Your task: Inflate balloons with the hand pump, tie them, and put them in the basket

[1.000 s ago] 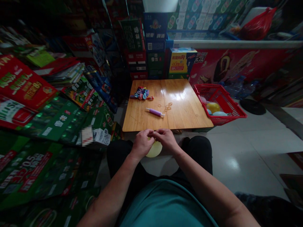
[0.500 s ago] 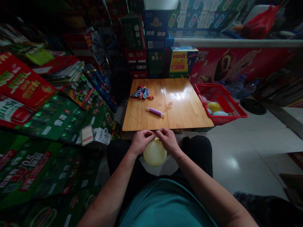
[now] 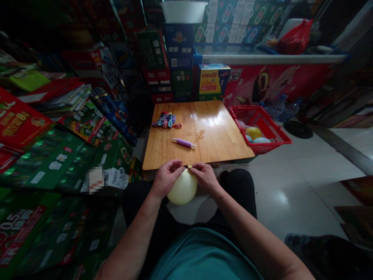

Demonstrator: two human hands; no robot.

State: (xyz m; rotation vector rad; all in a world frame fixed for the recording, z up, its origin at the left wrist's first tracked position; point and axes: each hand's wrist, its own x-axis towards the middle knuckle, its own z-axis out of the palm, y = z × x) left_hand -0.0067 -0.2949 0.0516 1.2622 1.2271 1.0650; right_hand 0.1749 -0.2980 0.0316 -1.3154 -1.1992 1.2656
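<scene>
A pale yellow inflated balloon (image 3: 182, 188) hangs between my hands, just in front of the wooden table's (image 3: 215, 128) near edge. My right hand (image 3: 204, 175) pinches the balloon's neck, its rolled mouth showing above the fingertips. My left hand (image 3: 167, 177) is closed against the balloon's upper left side, thumb near the neck. Beyond them on the table lie a purple hand pump (image 3: 183, 143), several rubber bands (image 3: 200, 135) and a bunch of uninflated balloons (image 3: 166, 120).
A red basket (image 3: 272, 147) holding several inflated balloons (image 3: 253, 133) stands against the table's right side. Stacked drink cartons (image 3: 61, 159) crowd the left. More boxes (image 3: 214, 81) and a chest with a red front (image 3: 276, 83) stand behind the table.
The camera view has shifted, so the table and surroundings sit further left. The balloon's mouth now shows above my right fingertips, and my left fingertips have drawn slightly away from it.
</scene>
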